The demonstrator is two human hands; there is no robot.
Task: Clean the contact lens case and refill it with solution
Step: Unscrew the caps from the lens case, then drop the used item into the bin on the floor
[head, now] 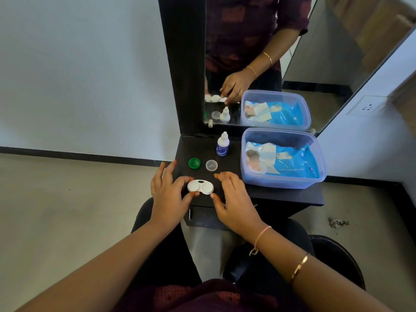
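Observation:
A white two-well contact lens case (200, 187) lies on the dark shelf (281, 194), both wells uncovered. My left hand (167, 194) pinches its left end between thumb and forefinger. My right hand (234, 199) hovers at its right end, fingers spread, thumb tip touching the case's edge. Behind the case lie a green cap (194, 163) and a clear cap (211, 165). A small white solution bottle (222, 144) with a blue label stands upright further back, its cap off.
A clear plastic box (319, 176) holding a blue pack of wet wipes (290, 163) takes up the shelf's right side. A mirror (315, 52) stands behind the shelf. A black chair is under me, with floor on both sides.

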